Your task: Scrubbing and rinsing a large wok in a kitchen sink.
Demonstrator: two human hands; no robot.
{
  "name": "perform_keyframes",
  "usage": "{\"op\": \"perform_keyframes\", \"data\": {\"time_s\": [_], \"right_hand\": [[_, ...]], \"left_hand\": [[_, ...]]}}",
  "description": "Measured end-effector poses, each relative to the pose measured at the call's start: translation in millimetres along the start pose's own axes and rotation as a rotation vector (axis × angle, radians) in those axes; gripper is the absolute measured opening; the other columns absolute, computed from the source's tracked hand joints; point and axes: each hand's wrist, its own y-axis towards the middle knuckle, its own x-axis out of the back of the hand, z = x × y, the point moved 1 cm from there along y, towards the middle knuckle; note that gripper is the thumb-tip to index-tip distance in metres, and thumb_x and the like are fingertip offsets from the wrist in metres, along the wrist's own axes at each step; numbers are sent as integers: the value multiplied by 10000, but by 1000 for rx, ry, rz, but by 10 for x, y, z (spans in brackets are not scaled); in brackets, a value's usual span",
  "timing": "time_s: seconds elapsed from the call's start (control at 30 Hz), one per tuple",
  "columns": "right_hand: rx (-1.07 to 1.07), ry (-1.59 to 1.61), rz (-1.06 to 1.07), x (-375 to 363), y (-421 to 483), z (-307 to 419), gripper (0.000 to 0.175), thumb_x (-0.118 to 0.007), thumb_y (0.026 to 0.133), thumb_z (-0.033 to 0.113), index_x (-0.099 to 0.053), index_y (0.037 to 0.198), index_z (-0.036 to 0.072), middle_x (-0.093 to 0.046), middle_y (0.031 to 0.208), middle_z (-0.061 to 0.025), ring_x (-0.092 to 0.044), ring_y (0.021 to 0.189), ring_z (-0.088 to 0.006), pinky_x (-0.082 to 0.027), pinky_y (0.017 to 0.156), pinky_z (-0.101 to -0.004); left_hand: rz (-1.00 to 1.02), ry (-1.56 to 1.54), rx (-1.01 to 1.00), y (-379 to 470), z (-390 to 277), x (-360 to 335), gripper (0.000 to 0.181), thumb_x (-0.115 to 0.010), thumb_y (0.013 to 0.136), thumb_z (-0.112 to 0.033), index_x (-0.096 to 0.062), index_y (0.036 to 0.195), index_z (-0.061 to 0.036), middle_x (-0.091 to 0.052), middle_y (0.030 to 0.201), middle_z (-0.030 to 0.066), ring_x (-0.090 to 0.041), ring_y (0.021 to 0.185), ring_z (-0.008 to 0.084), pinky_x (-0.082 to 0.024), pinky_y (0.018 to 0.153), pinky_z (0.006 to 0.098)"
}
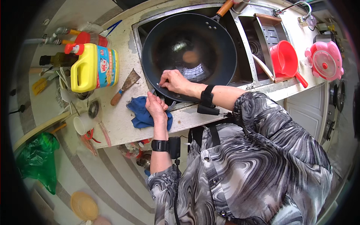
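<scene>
A large dark wok (191, 31) fills the middle of the view, seated over a cut-out in the counter. Its wooden long handle (225, 8) points to the far right. My left hand (156, 106) is closed around the metal side handle (172, 105) at the near left rim. Beneath that hand a crumpled blue cloth (137, 111) lies on the counter. My right hand (174, 81) touches the wok's inside wall near the same rim, fingers drawn together. A small pale spot shows at its fingertips; I cannot tell what it is.
A rusty scraper (126, 85) lies left of the wok, beside a yellow pump bottle (84, 74). A white cup (81, 125) is near the counter's left end. Right of the wok, a red dipper (285, 59) sits by the sink, with a pink fan (324, 60) beyond.
</scene>
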Motion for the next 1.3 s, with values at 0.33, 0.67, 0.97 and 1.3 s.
{"op": "perform_keyframes", "data": {"time_s": [0.33,0.67,0.97,1.3], "right_hand": [[-66,-68,34,21,40,-135,83,-617,635,-18,-655,705,4,-643,755,-164,-647,740,-298,-518,672,-355],[-122,-89,134,131,79,-169,110,-641,608,-12,-681,704,24,-656,774,-146,-651,778,-290,-518,711,-362],[-209,-81,274,91,211,65,99,-662,632,29,-694,725,36,-676,759,-139,-665,776,-272,-526,732,-350],[-194,22,33,-4,281,113,88,-618,667,3,-681,728,9,-658,681,-161,-662,659,-300,-526,626,-330]], "left_hand": [[1,-3,-9,-6,15,32,390,-418,972,-394,-329,685,-145,-249,507,-39,-196,376,70,-158,338,238],[37,-25,-24,-15,4,75,364,-402,980,-386,-346,729,-130,-269,516,-32,-216,375,67,-178,332,233],[-13,-14,-19,-15,14,83,361,-408,977,-389,-346,736,-128,-259,515,-36,-215,377,68,-189,335,237],[20,-13,-12,-3,2,-13,380,-413,975,-385,-328,696,-140,-246,518,-38,-205,375,69,-170,339,239]]}}
